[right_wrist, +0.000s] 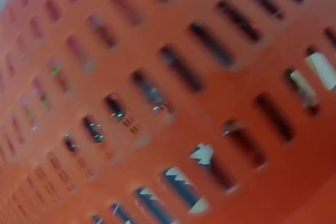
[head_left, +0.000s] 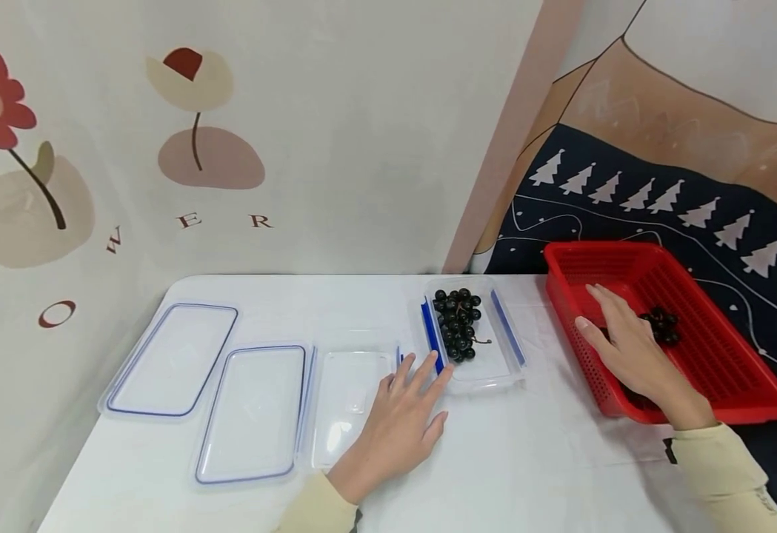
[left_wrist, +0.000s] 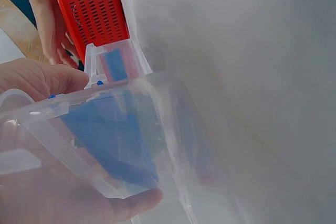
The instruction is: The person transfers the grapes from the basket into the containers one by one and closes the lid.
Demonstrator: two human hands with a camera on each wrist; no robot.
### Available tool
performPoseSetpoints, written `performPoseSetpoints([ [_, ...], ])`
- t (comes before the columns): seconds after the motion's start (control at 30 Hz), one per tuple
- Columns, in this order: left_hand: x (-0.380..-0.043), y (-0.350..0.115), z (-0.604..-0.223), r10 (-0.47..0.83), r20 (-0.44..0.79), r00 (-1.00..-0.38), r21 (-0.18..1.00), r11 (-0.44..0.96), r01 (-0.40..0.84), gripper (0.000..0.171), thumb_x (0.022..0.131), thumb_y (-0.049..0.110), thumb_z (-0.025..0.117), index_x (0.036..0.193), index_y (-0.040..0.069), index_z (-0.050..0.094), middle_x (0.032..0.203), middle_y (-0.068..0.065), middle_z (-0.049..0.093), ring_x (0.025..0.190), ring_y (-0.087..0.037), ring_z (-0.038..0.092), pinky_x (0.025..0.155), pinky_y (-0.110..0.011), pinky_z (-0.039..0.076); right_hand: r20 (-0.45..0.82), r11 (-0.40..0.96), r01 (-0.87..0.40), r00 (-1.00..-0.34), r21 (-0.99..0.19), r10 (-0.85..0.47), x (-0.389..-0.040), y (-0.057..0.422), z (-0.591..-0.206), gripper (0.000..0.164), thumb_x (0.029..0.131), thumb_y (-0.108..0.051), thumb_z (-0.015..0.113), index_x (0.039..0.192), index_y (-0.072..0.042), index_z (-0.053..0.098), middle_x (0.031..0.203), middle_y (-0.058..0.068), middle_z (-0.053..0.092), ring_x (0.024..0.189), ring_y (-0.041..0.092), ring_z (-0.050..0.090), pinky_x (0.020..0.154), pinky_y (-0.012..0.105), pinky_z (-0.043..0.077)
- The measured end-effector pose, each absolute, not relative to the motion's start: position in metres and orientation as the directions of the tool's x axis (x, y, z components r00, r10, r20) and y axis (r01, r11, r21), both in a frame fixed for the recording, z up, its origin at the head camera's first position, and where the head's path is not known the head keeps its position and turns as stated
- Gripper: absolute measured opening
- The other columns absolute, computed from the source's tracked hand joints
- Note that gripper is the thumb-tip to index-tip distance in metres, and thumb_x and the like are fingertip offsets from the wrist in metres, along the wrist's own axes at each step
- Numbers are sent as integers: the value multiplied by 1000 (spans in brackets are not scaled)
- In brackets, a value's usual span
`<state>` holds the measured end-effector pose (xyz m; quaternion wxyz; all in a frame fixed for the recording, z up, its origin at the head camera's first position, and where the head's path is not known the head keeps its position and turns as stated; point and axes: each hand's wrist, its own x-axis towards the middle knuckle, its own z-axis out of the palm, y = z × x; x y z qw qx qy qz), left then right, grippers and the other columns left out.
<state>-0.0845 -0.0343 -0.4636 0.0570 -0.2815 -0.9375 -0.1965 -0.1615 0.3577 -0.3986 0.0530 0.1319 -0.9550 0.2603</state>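
Note:
A bunch of black grapes lies in a see-through plastic box with blue side strips. My left hand is spread over the right edge of a second see-through box, its fingertips near the grape box. Through the plastic wall in the left wrist view, that hand's thumb and a finger show. My right hand reaches into the red basket, fingers extended, beside more dark grapes. Only the basket's slotted wall fills the right wrist view, so the right fingertips' contact is hidden.
Two see-through lids with blue seals, one at the far left and one nearer, lie on the white table. A wall with printed flowers stands behind; a dark patterned cloth is at the right.

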Motion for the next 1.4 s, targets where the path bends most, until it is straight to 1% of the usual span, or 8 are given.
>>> performPoseSetpoints([
  [0.2,-84,-34,-464,508,213,-835,320,771,550,67,110,37,64,170,18,41,175,-14,34,157,-49,32,111,-66,44,165,844,-256,-966,-472,-201,-161,371,-405,74,116,-37,53,173,-3,20,172,34,23,152,60,24,114,86,8],
  [0.47,-85,-34,-463,512,223,-829,301,773,558,68,110,38,64,170,17,41,175,-14,35,156,-49,33,110,-65,45,152,847,-226,-973,-481,-173,-165,384,-405,73,118,-36,48,172,1,19,171,38,21,153,64,20,112,89,4],
  [0.57,-86,-34,-463,511,221,-831,298,775,557,68,110,38,63,171,18,41,175,-14,34,157,-48,33,111,-65,45,146,853,-216,-975,-475,-166,-167,392,-405,73,118,-36,47,172,3,18,170,39,20,154,64,19,111,90,5],
  [0.73,-88,-32,-463,513,211,-832,300,776,555,67,111,38,62,171,19,41,175,-13,34,157,-48,32,111,-65,45,138,868,-204,-978,-453,-158,-167,405,-407,71,118,-35,46,170,5,19,170,40,21,153,65,20,103,91,12],
  [0.83,-88,-31,-463,514,201,-834,304,776,552,67,111,39,62,171,19,41,175,-13,34,157,-48,32,111,-66,45,127,876,-194,-980,-442,-153,-166,412,-409,71,118,-35,45,170,5,20,170,40,22,151,66,21,99,91,14],
  [1.0,-87,-31,-463,511,182,-840,304,783,543,67,111,39,62,171,20,41,176,-12,33,158,-47,31,112,-66,44,84,881,-161,-987,-444,-138,-168,424,-414,70,119,-37,42,172,3,18,170,40,19,151,68,19,99,93,11],
  [1.2,-85,-31,-463,509,165,-845,314,785,534,66,111,40,61,171,20,40,177,-12,32,159,-47,30,113,-66,43,15,888,-115,-993,-445,-121,-170,438,-420,73,119,-40,38,170,6,15,167,45,18,148,72,17,98,96,9],
  [1.4,-84,-32,-463,508,183,-842,303,785,540,66,111,39,61,171,19,40,176,-13,33,158,-47,31,112,-66,44,-76,887,-78,-989,-456,-126,-176,445,-419,75,120,-44,31,170,7,10,167,47,12,148,74,12,94,99,7],
])
